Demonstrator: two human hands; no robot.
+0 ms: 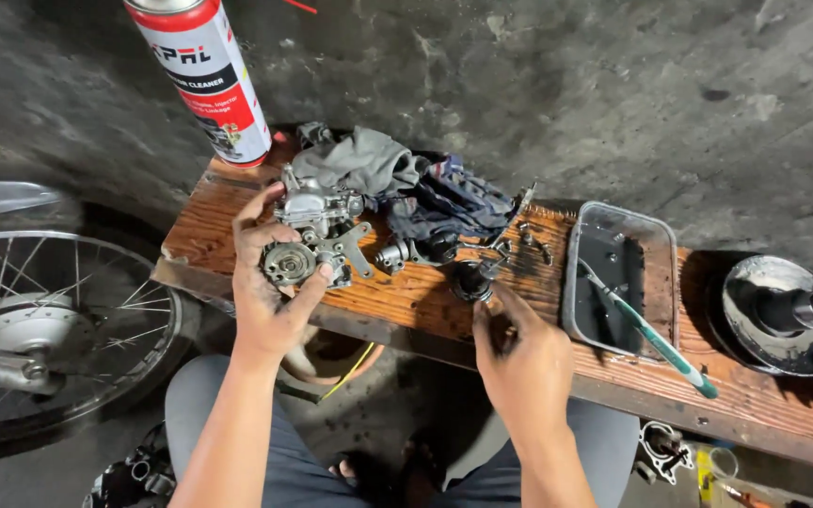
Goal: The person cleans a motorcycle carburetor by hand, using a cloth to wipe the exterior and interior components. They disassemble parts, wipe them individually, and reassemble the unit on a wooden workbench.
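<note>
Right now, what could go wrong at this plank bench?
The left hand holds the carburetor body near the wooden plank edge; it could drop. Small loose parts by the right hand might roll off. The toothbrush overhangs the tray of dark liquid, which could tip.

L hand [270,292] grips carburetor [317,235] on wood plank [406,292]; R hand [519,353] pinches sm. part.

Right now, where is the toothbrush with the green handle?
In the head view, the toothbrush is on the right, its head in the dark tray, its handle over the tray's near rim onto the wooden plank.
</note>
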